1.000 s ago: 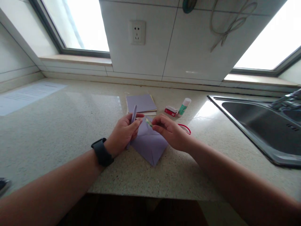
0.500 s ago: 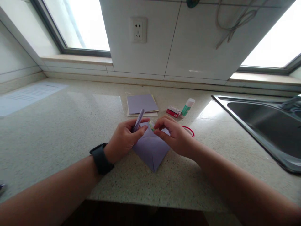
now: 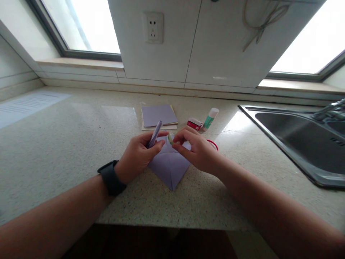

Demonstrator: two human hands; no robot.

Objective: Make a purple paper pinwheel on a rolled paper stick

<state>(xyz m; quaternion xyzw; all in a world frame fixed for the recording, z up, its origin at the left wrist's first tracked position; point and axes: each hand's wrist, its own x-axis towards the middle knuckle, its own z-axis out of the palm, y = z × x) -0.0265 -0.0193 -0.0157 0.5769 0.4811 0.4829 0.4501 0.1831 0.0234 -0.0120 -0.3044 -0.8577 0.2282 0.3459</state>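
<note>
Pinching a small green-and-clear item (image 3: 170,139), too blurred to name, the right hand (image 3: 198,149) is above creased lavender paper (image 3: 169,167) lying on the worktop (image 3: 88,151); both hands cover parts of its edges. The left hand (image 3: 138,154) is closed round a slim lavender stick (image 3: 155,134), its lower end hidden. Behind the right hand, a red loop (image 3: 214,144) shows only partly.

The left hand (image 3: 138,153) hides the lower end of the purple stick (image 3: 155,133); the right hand (image 3: 195,149) covers part of the folded paper (image 3: 171,167), red loop (image 3: 214,144) and blurred greenish piece (image 3: 170,139). Toward the back left corner of the counter (image 3: 72,154), the sheet (image 3: 32,105) is cut off.
</note>
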